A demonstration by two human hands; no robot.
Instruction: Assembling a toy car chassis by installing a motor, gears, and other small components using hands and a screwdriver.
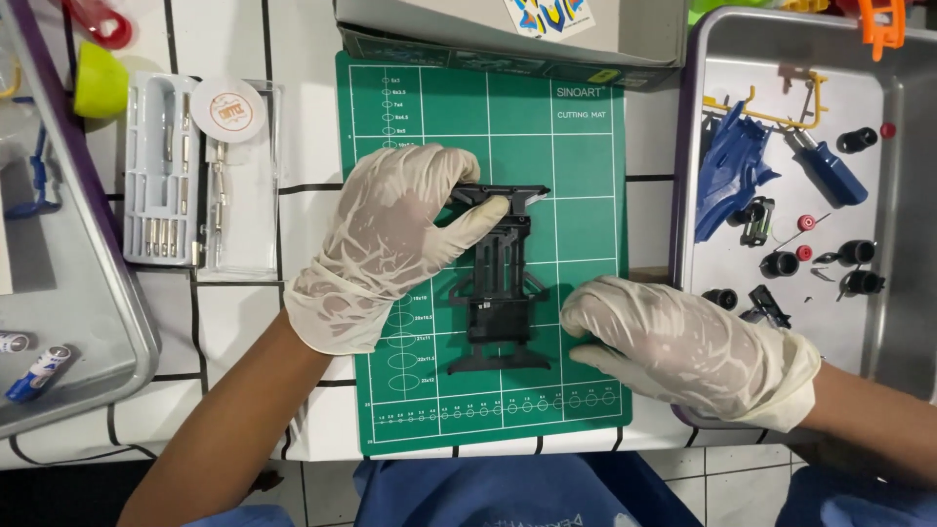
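Tiled table [244,322], green cutting mat [576,176], left hand [386,244] grip clamped on black chassis [498,283], right hand [673,342] flat.

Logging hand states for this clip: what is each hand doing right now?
Left hand: fingers closed on the black chassis.
Right hand: flat on the green cutting mat, holding nothing visible.

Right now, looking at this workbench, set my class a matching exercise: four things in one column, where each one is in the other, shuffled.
Things:
1. black chassis
2. blue body shell
3. clear tool case
4. batteries

Places:
A. left metal tray
B. green cutting mat
C. right metal tray
D. tiled surface left of the mat

Pairs: 1-B, 2-C, 3-D, 4-A
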